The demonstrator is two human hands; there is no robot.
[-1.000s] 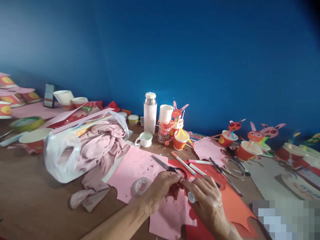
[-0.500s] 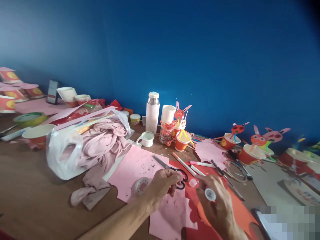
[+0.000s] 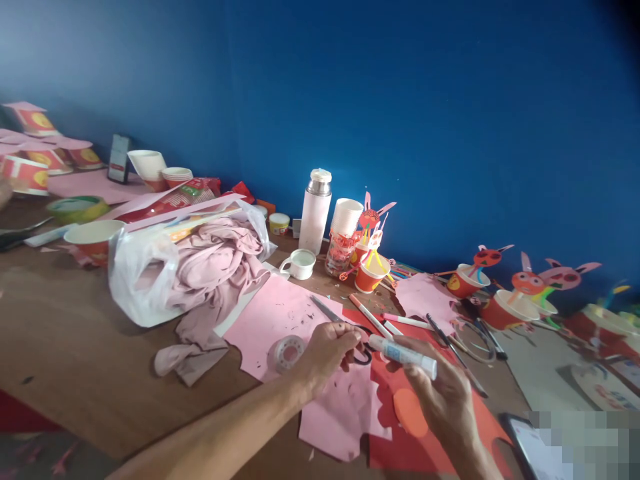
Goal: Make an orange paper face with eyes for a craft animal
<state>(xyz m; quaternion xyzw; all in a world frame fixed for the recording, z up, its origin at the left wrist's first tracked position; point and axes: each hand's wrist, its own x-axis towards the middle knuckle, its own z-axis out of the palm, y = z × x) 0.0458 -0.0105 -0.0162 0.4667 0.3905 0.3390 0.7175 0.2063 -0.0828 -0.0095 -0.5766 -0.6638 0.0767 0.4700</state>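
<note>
The glue stick [image 3: 403, 357] sits clamped between the thumb and fingers of the right hand [image 3: 443, 393], tilted above a sheet of red paper [image 3: 400, 453] that carries an orange paper circle [image 3: 409, 412]. The left hand [image 3: 327, 353] is just beside it, its fingers [image 3: 345, 343] curled together; whether they grip anything, I cannot tell. Black-handled scissors [image 3: 327, 310] lie with their handles by those fingers and their blades on a pink paper sheet [image 3: 277, 320], with a tape roll [image 3: 289, 353] near the hand. Felt-tip markers [image 3: 370, 317] lie just ahead of the hands.

To the left, the bare wooden table [image 3: 75, 320] leaves open room up to its near edge. A plastic bag [image 3: 140, 280] holds crumpled pink cloth [image 3: 215, 267], which spills onto the wood. Farther back, a white mug [image 3: 300, 263] holds pale liquid, a glass jar [image 3: 341, 255] holds red paper scraps, and a red paper cup [image 3: 371, 275] holds yellow strips, near a steel-topped flask [image 3: 315, 213].
</note>
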